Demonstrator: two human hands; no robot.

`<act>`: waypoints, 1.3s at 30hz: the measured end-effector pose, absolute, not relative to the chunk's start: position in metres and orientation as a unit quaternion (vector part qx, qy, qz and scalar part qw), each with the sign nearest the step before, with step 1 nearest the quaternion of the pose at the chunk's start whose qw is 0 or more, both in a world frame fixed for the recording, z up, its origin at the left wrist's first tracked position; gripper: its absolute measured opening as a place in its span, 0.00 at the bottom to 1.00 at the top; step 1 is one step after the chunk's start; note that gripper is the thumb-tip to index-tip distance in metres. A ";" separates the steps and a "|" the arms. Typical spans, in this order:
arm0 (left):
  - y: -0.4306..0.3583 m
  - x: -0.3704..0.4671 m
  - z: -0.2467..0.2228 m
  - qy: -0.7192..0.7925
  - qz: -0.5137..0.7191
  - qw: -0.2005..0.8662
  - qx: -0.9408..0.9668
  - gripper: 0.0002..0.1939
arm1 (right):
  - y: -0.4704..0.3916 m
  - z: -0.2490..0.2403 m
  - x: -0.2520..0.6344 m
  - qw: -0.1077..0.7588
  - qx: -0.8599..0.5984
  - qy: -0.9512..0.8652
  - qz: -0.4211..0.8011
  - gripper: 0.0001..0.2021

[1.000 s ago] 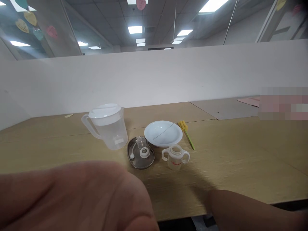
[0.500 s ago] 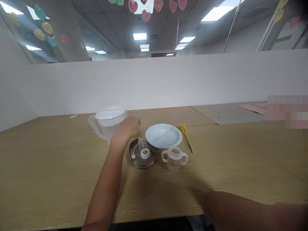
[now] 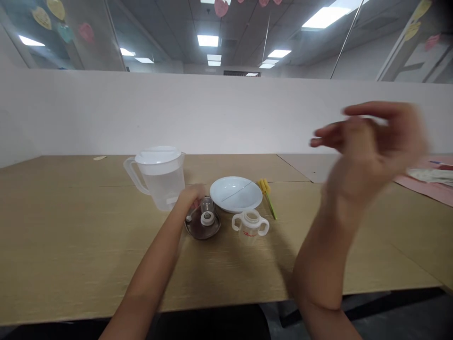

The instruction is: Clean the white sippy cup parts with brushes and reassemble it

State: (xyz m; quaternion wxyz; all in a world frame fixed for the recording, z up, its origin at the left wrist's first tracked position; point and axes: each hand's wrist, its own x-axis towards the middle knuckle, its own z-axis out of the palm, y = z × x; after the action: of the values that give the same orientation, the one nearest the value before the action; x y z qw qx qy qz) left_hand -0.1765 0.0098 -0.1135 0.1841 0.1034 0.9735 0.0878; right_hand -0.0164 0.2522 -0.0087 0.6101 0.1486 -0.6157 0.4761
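My left hand (image 3: 193, 194) is at the back left rim of a small metal tray (image 3: 201, 232); its fingertips are hidden, so its grip is unclear. A clear cap (image 3: 207, 206), a white ring (image 3: 207, 218) and a thin tube with a white end (image 3: 188, 218) lie in the tray. My right hand (image 3: 375, 137) is raised at the right, blurred, fingers apart and nothing visible in it. Between the arms stand a two-handled clear cup (image 3: 248, 229) and, behind it, a white bowl (image 3: 236, 194) with a thin line across it.
A lidded clear jug (image 3: 161, 177) stands left of the tray. A yellow brush with a green handle (image 3: 271, 204) lies right of the bowl. Pink material (image 3: 428, 190) is at the far right, and a white wall (image 3: 226, 113) rises behind the table.
My right hand has risen from the lower right edge into the air. My left hand has moved down from beside the jug to the tray. The camera view has shifted slightly.
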 end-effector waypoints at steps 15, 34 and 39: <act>0.003 -0.194 -0.123 0.941 0.156 0.286 0.095 0.13 | 0.287 -0.147 -0.200 0.114 -0.081 -0.973 0.183 0.18; -0.007 -0.140 -0.042 0.959 0.197 0.014 0.204 0.09 | 0.277 -0.144 -0.201 0.157 -0.086 -0.960 0.214 0.06; 0.006 -0.127 -0.034 0.931 0.223 -0.107 0.268 0.15 | 0.266 -0.120 -0.196 0.223 -0.066 -0.936 0.264 0.10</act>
State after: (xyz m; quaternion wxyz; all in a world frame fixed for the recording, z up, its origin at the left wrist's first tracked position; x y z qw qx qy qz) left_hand -0.1269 0.0062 -0.0345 -0.1073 0.2676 0.9312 0.2231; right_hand -0.1964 0.2660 -0.1199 0.2234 -0.0663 -0.9358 0.2645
